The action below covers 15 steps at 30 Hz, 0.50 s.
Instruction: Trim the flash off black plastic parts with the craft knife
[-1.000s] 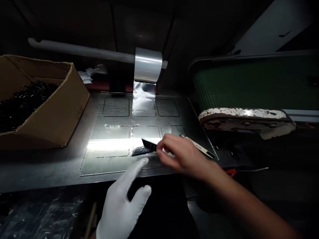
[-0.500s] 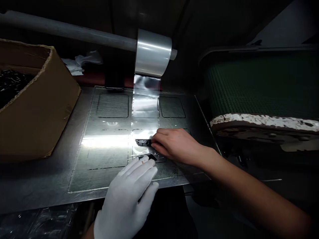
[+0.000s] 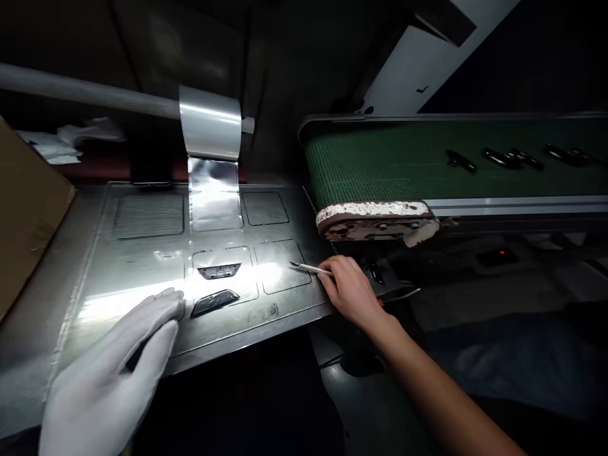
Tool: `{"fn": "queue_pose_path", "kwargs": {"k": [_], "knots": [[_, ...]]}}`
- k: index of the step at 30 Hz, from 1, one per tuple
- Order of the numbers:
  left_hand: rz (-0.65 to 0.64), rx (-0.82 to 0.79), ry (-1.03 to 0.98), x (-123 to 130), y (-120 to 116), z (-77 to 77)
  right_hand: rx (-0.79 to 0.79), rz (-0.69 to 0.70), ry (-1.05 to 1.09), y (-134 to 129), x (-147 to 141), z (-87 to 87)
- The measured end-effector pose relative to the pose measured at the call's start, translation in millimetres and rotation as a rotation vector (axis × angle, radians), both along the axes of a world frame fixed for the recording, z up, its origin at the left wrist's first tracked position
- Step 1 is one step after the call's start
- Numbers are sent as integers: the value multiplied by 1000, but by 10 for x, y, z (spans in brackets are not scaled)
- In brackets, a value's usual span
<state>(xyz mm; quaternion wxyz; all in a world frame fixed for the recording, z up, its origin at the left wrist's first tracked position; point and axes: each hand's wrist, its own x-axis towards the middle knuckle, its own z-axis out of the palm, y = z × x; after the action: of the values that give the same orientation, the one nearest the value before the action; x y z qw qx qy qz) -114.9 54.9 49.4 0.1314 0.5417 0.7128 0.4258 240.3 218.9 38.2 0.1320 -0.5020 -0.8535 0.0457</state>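
My right hand (image 3: 350, 285), bare, pinches a scalpel-like knife (image 3: 311, 269) over the right side of the plate. Its thin pointed tip faces left. My left hand (image 3: 111, 370), in a white glove, lies at the plate's front left with fingers stretched out and nothing in them. Just right of its fingertips is a glossy black trim piece (image 3: 215, 303). Behind that piece sits a second black piece (image 3: 219, 271), its ribbed hollow side up. Both pieces rest on the shiny metal plate (image 3: 137, 272), which has dark rounded outlines on it.
A roll of clear film (image 3: 211, 123) hangs on a grey bar (image 3: 95, 92), its strip reaching down onto the plate. On the right, a green conveyor belt (image 3: 370, 164) carries several black parts (image 3: 501, 158). A cardboard box (image 3: 28, 209) stands at the left beside crumpled white paper (image 3: 90, 133).
The view has swung right. My right hand has left the ribbed black piece and now holds the knife. My left hand has drawn back from the glossy piece. The film strip now ends above the pieces.
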Motion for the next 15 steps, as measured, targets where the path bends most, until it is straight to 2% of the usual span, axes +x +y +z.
{"fn": "queue_pose_path", "kwargs": {"k": [3, 5, 10, 12, 15], "knots": [[-12, -12, 100, -74, 92, 58, -1, -19, 75, -11, -140, 35], [-34, -28, 183, -153, 194, 73, -36, 31, 118, -5, -298, 128], [-221, -90, 296, -319, 483, 72, -78, 425, 23, 65, -920, 402], [-308, -85, 313, -328, 563, 61, -56, 502, -66, 85, -1182, 456], [-347, -100, 354, -303, 627, 31, -43, 565, -164, 85, -1508, 466]]}}
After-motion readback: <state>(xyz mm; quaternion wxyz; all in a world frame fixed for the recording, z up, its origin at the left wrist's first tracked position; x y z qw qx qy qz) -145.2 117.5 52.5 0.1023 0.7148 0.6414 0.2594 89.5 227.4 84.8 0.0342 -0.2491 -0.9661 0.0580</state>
